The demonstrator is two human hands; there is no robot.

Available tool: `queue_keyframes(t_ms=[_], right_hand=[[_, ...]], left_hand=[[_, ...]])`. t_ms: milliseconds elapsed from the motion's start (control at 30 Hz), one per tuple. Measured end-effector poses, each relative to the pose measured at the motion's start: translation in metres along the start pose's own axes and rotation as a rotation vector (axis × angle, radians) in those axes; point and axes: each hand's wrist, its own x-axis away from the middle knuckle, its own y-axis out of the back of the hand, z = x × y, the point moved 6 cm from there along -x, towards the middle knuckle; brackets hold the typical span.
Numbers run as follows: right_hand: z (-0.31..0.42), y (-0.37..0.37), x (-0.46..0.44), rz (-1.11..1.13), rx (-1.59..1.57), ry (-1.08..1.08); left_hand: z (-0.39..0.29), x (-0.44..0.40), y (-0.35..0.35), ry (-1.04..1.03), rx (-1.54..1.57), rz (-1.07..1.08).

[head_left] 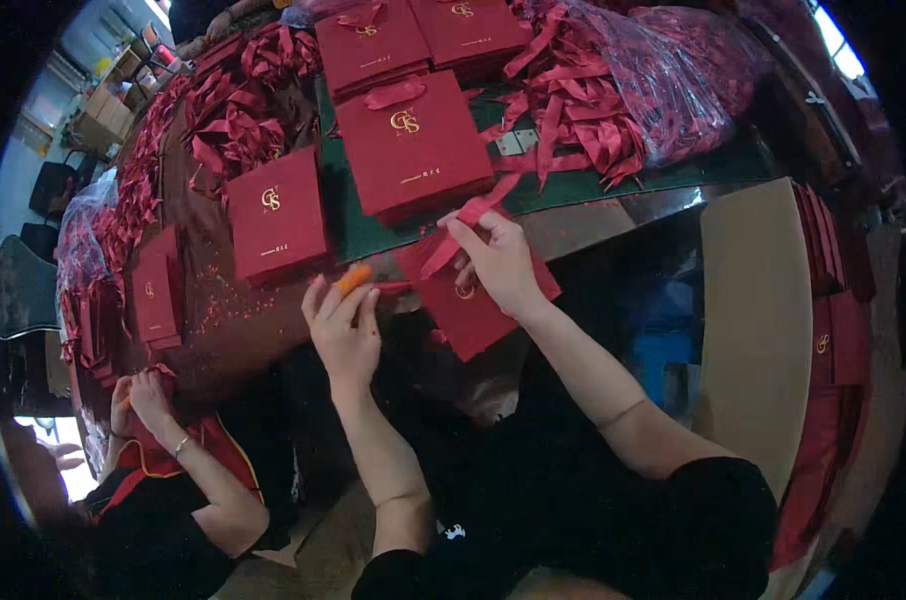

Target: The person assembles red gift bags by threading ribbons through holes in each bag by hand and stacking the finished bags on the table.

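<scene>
A red paper gift bag (483,318) with a gold logo lies tilted at the table's edge, in front of my body. My right hand (498,262) is above it, its thumb and fingers closed on a red ribbon (481,205) that loops up over the fingertips. To the left of the bag, my left hand (345,325) is raised with bent fingers. An orange piece (354,278), perhaps a finger cover, shows at its fingertips. A strip of red ribbon (397,287) runs from these fingertips to the bag; the exact grip is partly hidden.
Stacked red bags (413,150) stand on the green mat (593,205), with another stack (278,215) to the left. Ribbon heaps (588,110) and plastic wrap (673,80) lie behind. A cardboard box (753,320) stands right. A co-worker's hands (148,400) work at lower left.
</scene>
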Motion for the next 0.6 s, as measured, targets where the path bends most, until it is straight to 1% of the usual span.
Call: queue_keyframes(t_ms=[33,133,167,267,367,400,467,500,533,600], right_hand=[[-0.001,0.000,0.000,0.007,0.020,0.014],[-0.002,0.001,-0.002,0.001,0.027,0.059],[-0.004,0.002,-0.003,0.014,-0.002,0.057],[-0.004,0.004,-0.005,-0.017,-0.040,0.053],[-0.003,0.005,-0.005,-0.022,-0.055,0.094],[-0.001,0.004,-0.003,-0.010,-0.077,0.052],[-0.003,0.005,-0.004,-0.011,-0.087,0.074],[-0.003,0.005,-0.004,-0.016,-0.093,0.098],[0.000,0.005,-0.003,-0.038,-0.069,0.106],[-0.003,0.007,-0.004,-0.018,-0.158,0.094]], left_hand=[[-0.001,-0.001,0.009,-0.072,0.034,-0.020],[-0.002,0.004,0.014,-0.100,-0.019,0.007],[-0.002,0.004,0.012,-0.140,-0.017,-0.003],[0.000,0.006,0.011,-0.134,-0.064,-0.047],[0.022,0.010,0.022,-0.076,-0.148,-0.091],[0.022,0.011,0.025,-0.075,-0.152,-0.091],[0.023,0.012,0.030,-0.057,-0.055,-0.093],[0.026,0.014,0.025,-0.043,-0.061,-0.053],[0.027,0.017,0.022,-0.039,-0.061,-0.056],[0.027,0.021,0.015,0.034,-0.022,-0.102]])
